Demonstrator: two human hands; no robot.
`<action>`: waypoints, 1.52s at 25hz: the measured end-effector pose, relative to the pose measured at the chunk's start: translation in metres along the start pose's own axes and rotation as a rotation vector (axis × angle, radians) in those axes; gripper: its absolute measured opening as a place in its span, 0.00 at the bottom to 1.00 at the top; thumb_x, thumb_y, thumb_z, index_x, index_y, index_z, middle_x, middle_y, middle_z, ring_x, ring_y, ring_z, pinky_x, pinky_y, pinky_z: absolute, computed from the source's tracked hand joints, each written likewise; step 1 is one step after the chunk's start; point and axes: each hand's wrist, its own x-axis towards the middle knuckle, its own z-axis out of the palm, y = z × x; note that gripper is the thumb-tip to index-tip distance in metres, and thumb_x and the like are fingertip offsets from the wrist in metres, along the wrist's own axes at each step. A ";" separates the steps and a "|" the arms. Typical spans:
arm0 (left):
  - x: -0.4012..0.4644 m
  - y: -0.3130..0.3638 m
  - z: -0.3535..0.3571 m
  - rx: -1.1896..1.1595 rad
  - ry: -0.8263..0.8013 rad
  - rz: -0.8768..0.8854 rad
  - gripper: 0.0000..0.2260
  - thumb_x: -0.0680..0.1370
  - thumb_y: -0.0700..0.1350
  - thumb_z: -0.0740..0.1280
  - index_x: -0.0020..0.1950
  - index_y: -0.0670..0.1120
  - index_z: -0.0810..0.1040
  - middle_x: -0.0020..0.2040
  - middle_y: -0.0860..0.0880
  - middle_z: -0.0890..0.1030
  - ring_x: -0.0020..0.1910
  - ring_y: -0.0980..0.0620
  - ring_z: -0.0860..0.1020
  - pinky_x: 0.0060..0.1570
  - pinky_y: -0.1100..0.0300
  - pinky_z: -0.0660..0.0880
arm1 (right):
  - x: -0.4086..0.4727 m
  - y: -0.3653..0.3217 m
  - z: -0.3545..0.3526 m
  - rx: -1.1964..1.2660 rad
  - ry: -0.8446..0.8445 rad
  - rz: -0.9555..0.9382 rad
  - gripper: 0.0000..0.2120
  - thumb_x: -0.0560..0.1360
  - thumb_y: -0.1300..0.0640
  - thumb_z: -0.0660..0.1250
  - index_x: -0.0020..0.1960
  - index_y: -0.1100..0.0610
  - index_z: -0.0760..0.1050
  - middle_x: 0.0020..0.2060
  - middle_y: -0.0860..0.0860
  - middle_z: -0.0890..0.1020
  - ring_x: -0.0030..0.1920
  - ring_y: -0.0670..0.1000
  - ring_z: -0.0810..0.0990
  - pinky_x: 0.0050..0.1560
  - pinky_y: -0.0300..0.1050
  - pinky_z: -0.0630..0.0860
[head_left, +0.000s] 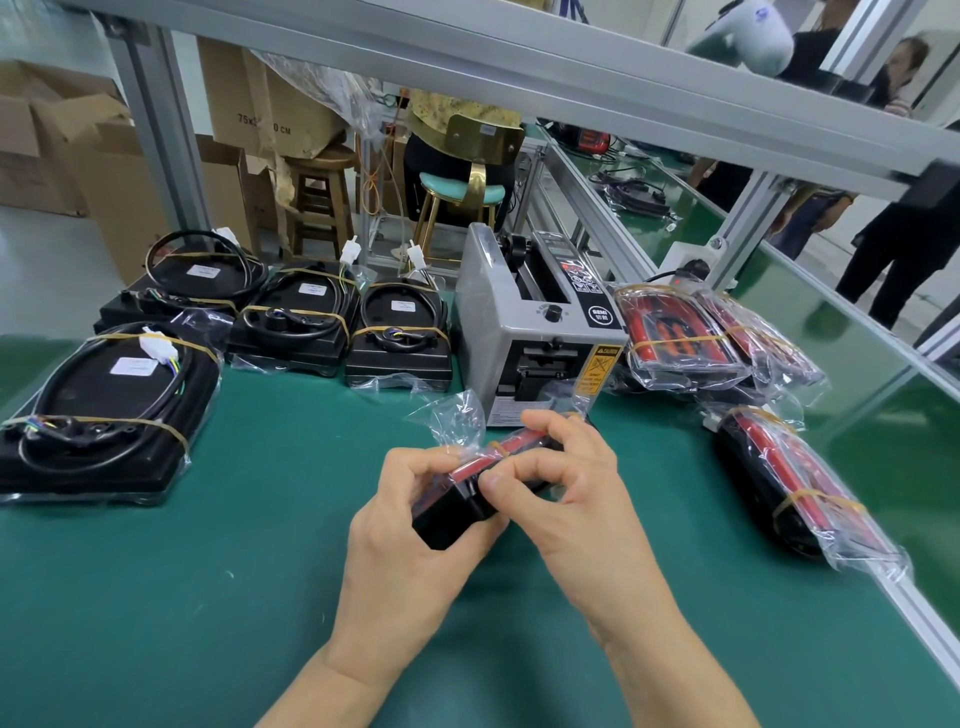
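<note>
Above the green mat (234, 597) I hold a black unit with a red strip (457, 512), partly inside a clear plastic bag (457, 415). My left hand (405, 540) grips its near end from below and the left side. My right hand (566, 488) pinches the bag and the top of the unit with thumb and curled fingers. The unit's far end is hidden behind my right hand.
A grey tape dispenser (535, 332) stands just behind my hands. Several bagged black units with coiled cables (104, 410) lie at the left. Bagged red-and-black units (685, 338) lie at the right, one (800, 493) near the table's aluminium edge. People stand beyond the frame at the right.
</note>
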 end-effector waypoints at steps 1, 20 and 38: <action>0.000 0.000 0.000 0.002 -0.001 0.003 0.19 0.62 0.55 0.74 0.49 0.61 0.72 0.50 0.63 0.82 0.50 0.61 0.81 0.47 0.75 0.72 | 0.000 0.001 0.000 0.016 -0.002 0.003 0.04 0.70 0.52 0.72 0.37 0.44 0.81 0.60 0.27 0.67 0.71 0.34 0.53 0.74 0.53 0.52; 0.000 0.000 0.001 0.004 0.002 -0.012 0.20 0.61 0.56 0.73 0.49 0.59 0.72 0.51 0.62 0.81 0.51 0.60 0.81 0.48 0.73 0.72 | 0.000 -0.005 0.002 -0.079 0.038 0.014 0.02 0.69 0.52 0.72 0.38 0.45 0.80 0.58 0.28 0.67 0.69 0.35 0.55 0.73 0.55 0.54; -0.001 -0.001 0.002 0.009 -0.001 0.018 0.19 0.61 0.53 0.74 0.49 0.60 0.72 0.51 0.64 0.81 0.51 0.62 0.80 0.49 0.75 0.71 | -0.002 -0.002 0.008 0.055 0.181 0.054 0.16 0.63 0.53 0.73 0.47 0.42 0.72 0.55 0.39 0.74 0.52 0.33 0.72 0.58 0.40 0.70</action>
